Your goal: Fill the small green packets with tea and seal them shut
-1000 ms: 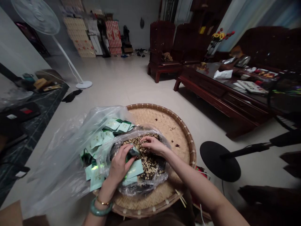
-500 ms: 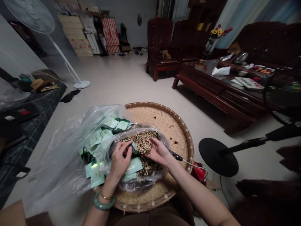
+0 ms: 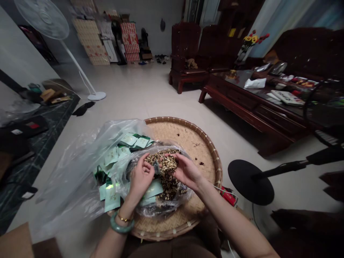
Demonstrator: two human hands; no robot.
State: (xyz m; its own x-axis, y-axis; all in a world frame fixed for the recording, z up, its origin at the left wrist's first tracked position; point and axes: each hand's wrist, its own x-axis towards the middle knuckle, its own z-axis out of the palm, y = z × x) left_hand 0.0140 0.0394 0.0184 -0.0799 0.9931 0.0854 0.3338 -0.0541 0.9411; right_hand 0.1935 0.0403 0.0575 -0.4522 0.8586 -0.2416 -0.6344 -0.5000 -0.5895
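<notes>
My left hand (image 3: 140, 177) pinches a small dark green sachet (image 3: 156, 167) at the edge of a heap of dried herb pieces (image 3: 164, 175). The heap lies in a clear plastic bag (image 3: 161, 209). My right hand (image 3: 186, 172) is cupped against the heap, its fingers around a pinch of pieces. Flat pale green sachets (image 3: 129, 139) pile up beside my left wrist in a larger clear bag (image 3: 80, 168). Below the heap, more sachets (image 3: 153, 189) lie on the plastic. A jade bangle (image 3: 122, 225) and a gold bracelet circle my left wrist.
A round woven bamboo tray (image 3: 196, 138) lies under the bags, with stray dark bits on it. To the right stands a black round fan base (image 3: 251, 182), and a red packet (image 3: 228, 196) lies by the tray's rim. A carved wooden table (image 3: 255, 104) stands beyond.
My right hand has turned from resting palm-down on the heap to cupping pieces. Both hands have drawn closer together, and the small sachet now sits between them.
</notes>
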